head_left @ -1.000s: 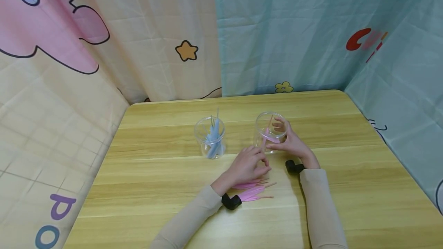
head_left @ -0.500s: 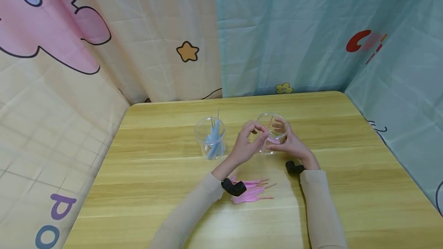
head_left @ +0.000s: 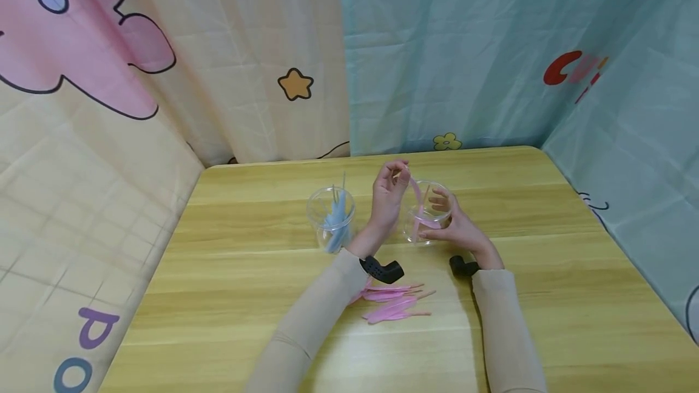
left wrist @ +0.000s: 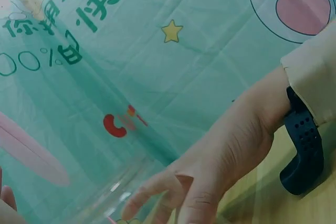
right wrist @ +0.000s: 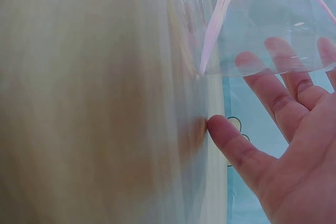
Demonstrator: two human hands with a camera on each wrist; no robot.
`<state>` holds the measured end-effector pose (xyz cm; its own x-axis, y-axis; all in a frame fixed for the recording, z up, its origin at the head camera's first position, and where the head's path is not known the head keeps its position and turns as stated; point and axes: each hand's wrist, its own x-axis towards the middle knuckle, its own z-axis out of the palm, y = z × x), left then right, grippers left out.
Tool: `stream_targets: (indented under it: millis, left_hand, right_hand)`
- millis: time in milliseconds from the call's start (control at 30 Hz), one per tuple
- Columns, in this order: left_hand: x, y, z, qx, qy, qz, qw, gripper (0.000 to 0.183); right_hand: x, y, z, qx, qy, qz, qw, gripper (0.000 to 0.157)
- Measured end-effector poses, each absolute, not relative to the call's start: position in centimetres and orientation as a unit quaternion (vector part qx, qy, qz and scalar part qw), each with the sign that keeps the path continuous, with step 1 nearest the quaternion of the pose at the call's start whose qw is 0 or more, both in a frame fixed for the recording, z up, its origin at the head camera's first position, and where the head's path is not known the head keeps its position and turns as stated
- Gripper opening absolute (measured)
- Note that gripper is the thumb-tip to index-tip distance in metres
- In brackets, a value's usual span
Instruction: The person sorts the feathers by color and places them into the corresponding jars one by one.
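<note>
My left hand (head_left: pixel 389 196) pinches a pink feather (head_left: pixel 417 190) above the right clear cup (head_left: pixel 408 228). The feather hangs vane-down at the cup's mouth; in the left wrist view its vane (left wrist: pixel 34 153) shows at the left edge. My right hand (head_left: pixel 461 223) holds the right side of that cup, thumb in front and fingers spread round the wall. Pink feathers (right wrist: pixel 220 17) stand inside the cup in the right wrist view. Several more pink feathers (head_left: pixel 393 308) lie on the table below my left wrist.
A second clear cup (head_left: pixel 309 211) with several blue feathers (head_left: pixel 338 214) stands to the left on the wooden table (head_left: pixel 246 278). Printed curtains (head_left: pixel 437 47) hang behind the table and at its sides. Each wrist wears a black strap mount (head_left: pixel 382 270).
My left hand has risen from beside the pink feathers on the table to above the right cup, bringing a feather with it. My right hand has stayed at the cup.
</note>
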<state>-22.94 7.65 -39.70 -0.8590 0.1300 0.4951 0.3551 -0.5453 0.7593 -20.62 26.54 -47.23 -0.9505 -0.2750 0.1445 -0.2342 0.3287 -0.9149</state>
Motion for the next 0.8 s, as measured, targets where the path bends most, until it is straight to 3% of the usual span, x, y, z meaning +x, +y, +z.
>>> stream_targets:
  millis: [133, 367, 600, 800]
  left_hand:
    - [-23.3, 7.9, -41.0, -0.229, -0.525, -0.817, 0.062, 0.011]
    - [-21.6, 6.6, -40.5, -0.251, -0.615, -0.741, 0.099, 0.035]
    - [-20.2, 5.1, -40.6, -0.299, -0.649, -0.676, 0.184, 0.019]
    - [-20.1, 4.7, -44.3, -0.373, -0.702, -0.588, 0.149, 0.016]
  right_hand:
    - [-20.5, 26.4, -47.4, -0.153, 0.814, -0.56, 0.023, 0.1]
    - [-20.6, 26.3, -47.4, -0.163, 0.813, -0.559, 0.015, 0.1]
    - [-20.0, 26.0, -45.5, -0.164, 0.81, -0.562, 0.029, 0.097]
    - [-19.5, 25.5, -44.3, -0.166, 0.805, -0.568, 0.039, 0.096]
